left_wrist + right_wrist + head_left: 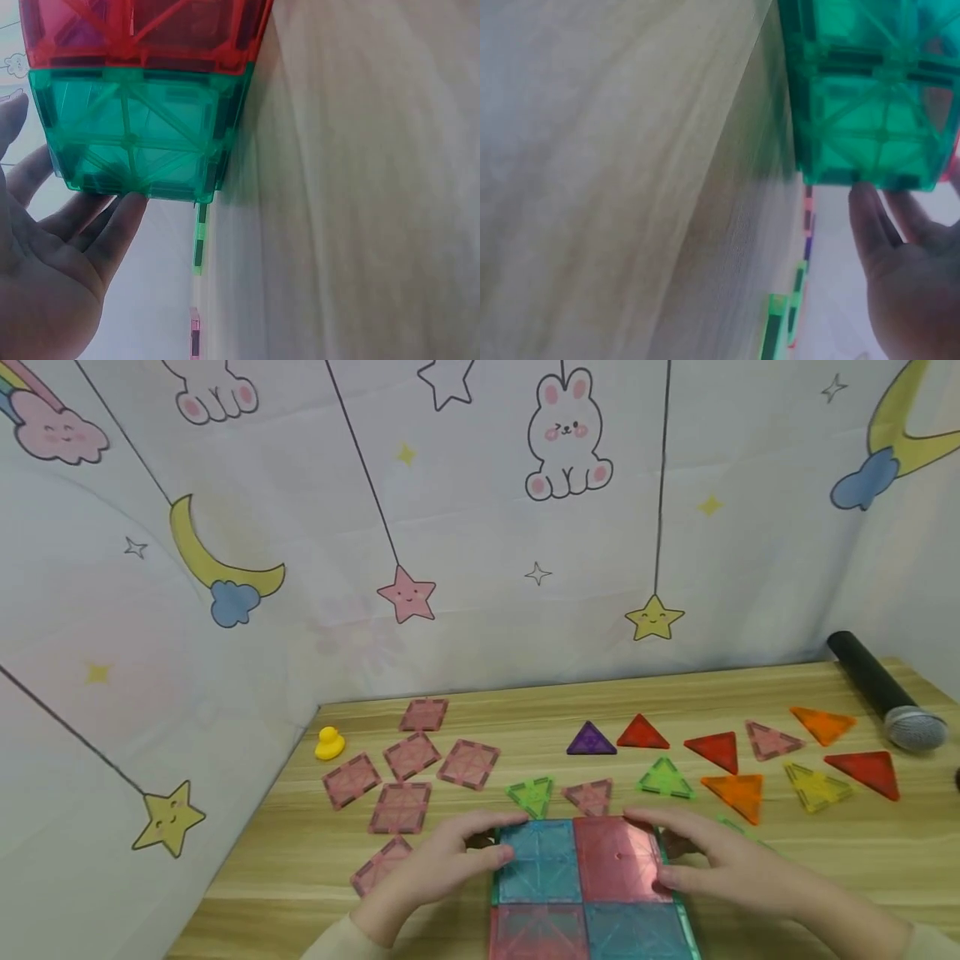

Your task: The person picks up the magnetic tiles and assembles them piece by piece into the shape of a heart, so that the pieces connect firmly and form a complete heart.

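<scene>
A box of translucent magnetic tiles [538, 868] stands at the near edge in the head view, its top a checker of blue and pink squares. Green wall tiles [127, 135] and a red one beside them show in the left wrist view. My left hand [457, 856] touches the far left corner, fingers at the far edge and thumb at the top's left side. At the far right corner is my right hand [716, 860], its thumb on the right edge. Green walls [877, 127] rise beside its extended fingers in the right wrist view.
Several pink square tiles [401, 807] lie on the wooden table at left, near a yellow toy duck [329, 743]. Triangle tiles in several colours, among them a purple one [591, 740], spread behind and right. A black microphone [885, 689] lies at the back right, before a patterned cloth.
</scene>
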The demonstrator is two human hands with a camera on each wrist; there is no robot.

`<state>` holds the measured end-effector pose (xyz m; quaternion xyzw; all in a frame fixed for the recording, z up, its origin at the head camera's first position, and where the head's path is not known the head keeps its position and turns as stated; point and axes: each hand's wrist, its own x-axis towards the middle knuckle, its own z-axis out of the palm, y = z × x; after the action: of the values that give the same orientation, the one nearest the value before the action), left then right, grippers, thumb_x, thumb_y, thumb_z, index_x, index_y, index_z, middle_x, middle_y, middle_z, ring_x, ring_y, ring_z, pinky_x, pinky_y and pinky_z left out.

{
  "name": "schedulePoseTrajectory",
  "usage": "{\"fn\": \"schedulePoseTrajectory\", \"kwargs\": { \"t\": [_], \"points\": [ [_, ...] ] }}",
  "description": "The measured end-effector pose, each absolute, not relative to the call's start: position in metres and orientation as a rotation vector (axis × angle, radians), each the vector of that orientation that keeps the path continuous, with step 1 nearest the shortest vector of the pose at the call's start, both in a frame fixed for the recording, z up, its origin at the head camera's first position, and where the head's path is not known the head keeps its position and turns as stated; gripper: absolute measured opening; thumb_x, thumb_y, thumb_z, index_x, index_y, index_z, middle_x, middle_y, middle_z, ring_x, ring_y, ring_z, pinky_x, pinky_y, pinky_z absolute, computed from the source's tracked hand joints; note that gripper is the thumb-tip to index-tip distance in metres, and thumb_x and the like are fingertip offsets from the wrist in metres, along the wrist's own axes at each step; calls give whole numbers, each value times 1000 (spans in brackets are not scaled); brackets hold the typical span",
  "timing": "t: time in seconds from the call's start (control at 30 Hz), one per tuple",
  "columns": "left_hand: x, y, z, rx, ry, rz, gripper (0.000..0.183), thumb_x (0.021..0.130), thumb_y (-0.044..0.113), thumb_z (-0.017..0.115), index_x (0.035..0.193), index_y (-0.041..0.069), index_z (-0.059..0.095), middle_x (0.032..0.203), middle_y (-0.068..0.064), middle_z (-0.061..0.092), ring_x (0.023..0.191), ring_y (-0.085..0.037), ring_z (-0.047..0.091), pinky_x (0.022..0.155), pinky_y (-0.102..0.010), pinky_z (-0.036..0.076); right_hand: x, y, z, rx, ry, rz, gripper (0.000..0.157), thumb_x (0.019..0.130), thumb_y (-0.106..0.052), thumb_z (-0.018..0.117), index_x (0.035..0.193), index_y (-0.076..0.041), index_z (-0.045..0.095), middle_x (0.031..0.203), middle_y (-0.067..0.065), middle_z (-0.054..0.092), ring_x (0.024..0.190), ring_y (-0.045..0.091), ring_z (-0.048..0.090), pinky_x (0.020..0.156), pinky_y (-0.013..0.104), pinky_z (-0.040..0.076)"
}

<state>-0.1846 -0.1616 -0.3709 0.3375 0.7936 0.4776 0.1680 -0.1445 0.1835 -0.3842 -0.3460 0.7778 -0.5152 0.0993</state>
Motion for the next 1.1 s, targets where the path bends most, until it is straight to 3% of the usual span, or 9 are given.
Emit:
{"fn": "schedulePoseTrajectory", "kwargs": {
  "t": [0.17, 0.3, 0.4, 0.5, 0.63, 0.77, 0.87, 0.97, 1.1],
  "points": [
    [-184, -166, -372, 997, 2215, 1385, 35, 98, 21, 51, 131, 10, 56, 128, -6, 57, 113, -14, 53, 87, -30, 46, -145, 185, -384, -1007, 2237, -1506, 50, 95, -2, 51, 143, -11, 38, 134, 1, 46, 94, 15, 55, 77, 28, 48],
    [-188, -168, -371, 896, 2180, 1411, 40, 100, 27, 46, 135, 9, 52, 128, -12, 56, 116, -19, 52, 90, -29, 44, -150, 188, -381, -981, 2210, -1514, 48, 98, -2, 45, 144, -6, 35, 135, 13, 46, 100, 16, 55, 79, 29, 49],
    [-200, -166, -372, 782, 2174, 1465, 45, 101, 33, 41, 137, 7, 47, 128, -16, 54, 117, -26, 51, 93, -33, 43, -163, 190, -377, -878, 2392, -1436, 44, 100, -12, 44, 143, -7, 38, 130, 18, 50, 104, 16, 56, 79, 30, 49],
    [-219, -159, -378, 745, 2271, 1458, 47, 100, 35, 43, 138, 7, 46, 130, -14, 52, 116, -28, 51, 93, -38, 43, -184, 189, -376, -783, 2693, -1208, 42, 98, -24, 51, 138, -11, 48, 123, 9, 57, 100, 15, 57, 75, 30, 49],
    [-243, -151, -389, 791, 2472, 1275, 47, 97, 33, 52, 138, 10, 47, 133, -7, 51, 118, -26, 49, 94, -43, 42, -212, 181, -381, -845, 2852, -874, 48, 93, -33, 60, 133, -8, 53, 127, 10, 55, 106, 25, 56, 82, 41, 48],
    [-255, -146, -393, 875, 2526, 1075, 49, 94, 25, 59, 139, 12, 47, 136, -5, 49, 125, -27, 44, 98, -44, 39, -227, 169, -384, -884, 2782, -714, 52, 89, -36, 63, 132, -9, 54, 135, 16, 48, 123, 40, 41, 92, 57, 39],
    [-259, -143, -392, 941, 2539, 943, 49, 93, 21, 61, 139, 13, 47, 137, -4, 48, 122, -25, 46, 96, -41, 41, -235, 160, -385, -933, 2774, -636, 51, 86, -34, 66, 130, -9, 56, 133, 14, 50, 124, 40, 40, 95, 59, 34],
    [-262, -141, -392, 970, 2554, 826, 48, 93, 21, 61, 138, 14, 48, 136, -3, 49, 120, -21, 48, 94, -38, 42, -239, 152, -386, -1038, 2817, -544, 45, 84, -31, 68, 122, -9, 62, 121, 8, 57, 112, 34, 48, 92, 52, 37],
    [-263, -138, -393, 973, 2571, 716, 48, 94, 23, 59, 139, 16, 47, 135, -2, 49, 122, -18, 46, 95, -36, 41, -242, 147, -389, -1089, 2869, -504, 31, 84, -33, 70, 108, -13, 67, 101, -2, 57, 90, 19, 48, 76, 37, 41]
  ]
}}
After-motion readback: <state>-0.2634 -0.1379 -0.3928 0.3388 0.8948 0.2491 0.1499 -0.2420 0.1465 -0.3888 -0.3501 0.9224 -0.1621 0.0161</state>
